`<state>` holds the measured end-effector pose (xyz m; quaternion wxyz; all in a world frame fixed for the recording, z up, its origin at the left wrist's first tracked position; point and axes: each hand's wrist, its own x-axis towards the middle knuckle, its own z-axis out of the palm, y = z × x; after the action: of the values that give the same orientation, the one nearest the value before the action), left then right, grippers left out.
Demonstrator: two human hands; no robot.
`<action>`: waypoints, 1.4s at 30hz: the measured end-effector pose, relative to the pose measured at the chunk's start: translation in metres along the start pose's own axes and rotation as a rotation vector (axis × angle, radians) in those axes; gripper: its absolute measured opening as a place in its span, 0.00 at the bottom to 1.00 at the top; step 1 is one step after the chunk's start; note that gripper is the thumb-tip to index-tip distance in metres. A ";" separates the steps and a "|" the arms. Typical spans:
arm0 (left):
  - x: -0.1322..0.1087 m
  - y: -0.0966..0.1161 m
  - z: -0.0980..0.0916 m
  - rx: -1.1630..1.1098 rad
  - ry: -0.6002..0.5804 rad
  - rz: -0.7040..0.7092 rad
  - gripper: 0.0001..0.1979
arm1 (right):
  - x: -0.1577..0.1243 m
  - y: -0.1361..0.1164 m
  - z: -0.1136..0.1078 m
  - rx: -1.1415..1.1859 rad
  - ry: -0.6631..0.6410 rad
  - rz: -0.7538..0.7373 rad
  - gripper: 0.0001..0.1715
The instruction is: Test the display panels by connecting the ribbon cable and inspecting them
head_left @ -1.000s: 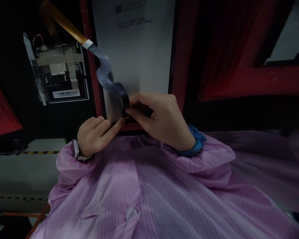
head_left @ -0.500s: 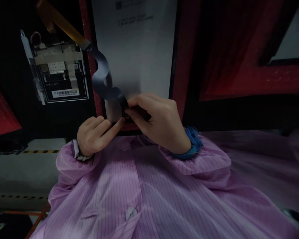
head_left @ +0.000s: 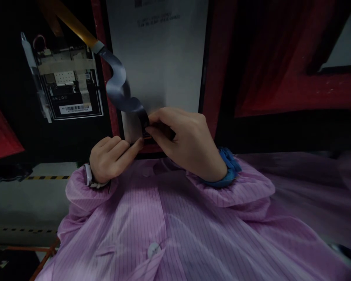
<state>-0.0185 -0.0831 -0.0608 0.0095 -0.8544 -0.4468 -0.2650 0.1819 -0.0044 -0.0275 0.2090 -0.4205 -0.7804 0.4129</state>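
Thumb and forefinger of my right hand (head_left: pixel 187 142) pinch the dark end of a flat flex cable (head_left: pixel 117 88), right at the bottom edge of a pale grey panel (head_left: pixel 160 58). From there the cable curves up and left in waves to an amber ribbon (head_left: pixel 76 27). My left hand (head_left: pixel 112 158) lies at the panel's lower left corner, fingers curled. One of its digits is stretched out, its tip touching beside a small orange-edged connector (head_left: pixel 147 136). My right fingers partly cover that connector.
A red frame (head_left: pixel 215 97) borders the panel. To the left are a circuit board with tape and a barcode label (head_left: pixel 75 109), and a clear pen (head_left: pixel 35 74). Another red frame (head_left: pixel 280 93) holding a pale panel is at right. Yellow-black floor tape (head_left: pixel 48 177) shows below left.
Both hands stay at the connector with almost no movement. The view has shifted slightly, so the cable, board and pen appear a little further left and up.
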 end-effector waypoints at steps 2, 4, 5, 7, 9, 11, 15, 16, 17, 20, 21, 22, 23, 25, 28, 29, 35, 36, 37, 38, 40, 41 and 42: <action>0.001 0.000 0.000 0.010 0.008 0.005 0.12 | 0.001 -0.001 -0.001 -0.005 -0.022 0.012 0.07; 0.001 0.000 0.001 0.012 0.004 0.001 0.12 | 0.003 -0.001 -0.003 -0.002 -0.045 0.015 0.07; 0.001 0.000 0.001 0.013 0.005 -0.001 0.11 | 0.003 -0.001 -0.004 0.000 -0.053 0.018 0.07; 0.001 0.001 0.001 0.015 0.009 0.003 0.12 | 0.004 -0.001 -0.005 0.007 -0.061 0.021 0.08; 0.001 0.001 0.001 0.019 0.013 0.005 0.12 | 0.005 -0.001 -0.007 0.020 -0.073 0.022 0.09; 0.002 0.001 0.001 0.025 0.018 -0.002 0.13 | 0.006 -0.001 -0.007 0.035 -0.083 0.021 0.09; 0.003 0.001 0.001 0.037 0.010 -0.003 0.13 | 0.006 0.000 -0.007 0.040 -0.078 0.022 0.09; 0.003 0.001 0.001 0.040 0.006 0.002 0.13 | 0.006 0.000 -0.007 0.041 -0.076 0.018 0.09; 0.003 0.001 0.001 0.041 0.002 0.007 0.13 | 0.007 0.000 -0.007 0.044 -0.075 0.015 0.09; 0.003 0.001 0.001 0.043 0.005 0.003 0.13 | 0.008 0.001 -0.009 0.051 -0.096 0.015 0.09; 0.003 0.001 0.001 0.040 0.005 -0.001 0.14 | 0.009 0.001 -0.010 0.052 -0.109 0.015 0.09; 0.003 0.001 0.000 0.036 0.005 -0.003 0.14 | 0.010 0.001 -0.010 0.052 -0.123 0.013 0.09; 0.004 0.001 0.000 0.031 0.005 -0.003 0.14 | 0.011 0.001 -0.011 0.051 -0.132 0.007 0.09; 0.004 0.001 0.000 0.023 0.002 -0.002 0.14 | 0.012 0.001 -0.012 0.042 -0.138 -0.007 0.10; 0.004 0.002 -0.001 0.011 -0.001 -0.019 0.15 | 0.013 0.001 -0.011 0.019 -0.122 -0.005 0.11; 0.003 0.002 -0.001 0.006 -0.001 -0.025 0.15 | 0.013 0.001 -0.011 0.011 -0.115 0.002 0.11; 0.003 0.002 -0.001 0.001 -0.003 -0.035 0.15 | 0.013 0.001 -0.009 0.012 -0.110 0.030 0.12; 0.003 0.002 -0.001 0.003 -0.001 -0.031 0.15 | 0.013 0.001 -0.009 0.016 -0.113 0.029 0.12; 0.004 0.002 -0.001 0.007 0.003 -0.026 0.14 | 0.013 0.001 -0.009 0.020 -0.115 0.026 0.11; 0.004 0.002 -0.001 0.009 0.006 -0.019 0.14 | 0.013 0.001 -0.010 0.022 -0.118 0.022 0.11; 0.003 0.001 0.000 0.014 0.006 -0.011 0.14 | 0.014 0.001 -0.011 0.020 -0.130 0.010 0.11; 0.003 0.001 0.000 0.013 0.001 -0.011 0.14 | 0.014 0.001 -0.012 0.015 -0.138 0.004 0.10; 0.002 0.001 0.000 0.011 -0.004 -0.014 0.14 | 0.014 0.001 -0.013 0.006 -0.150 0.000 0.09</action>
<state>-0.0166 -0.0821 -0.0592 0.0114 -0.8518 -0.4541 -0.2610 0.1832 0.0136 -0.0215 0.1508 -0.3879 -0.7926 0.4456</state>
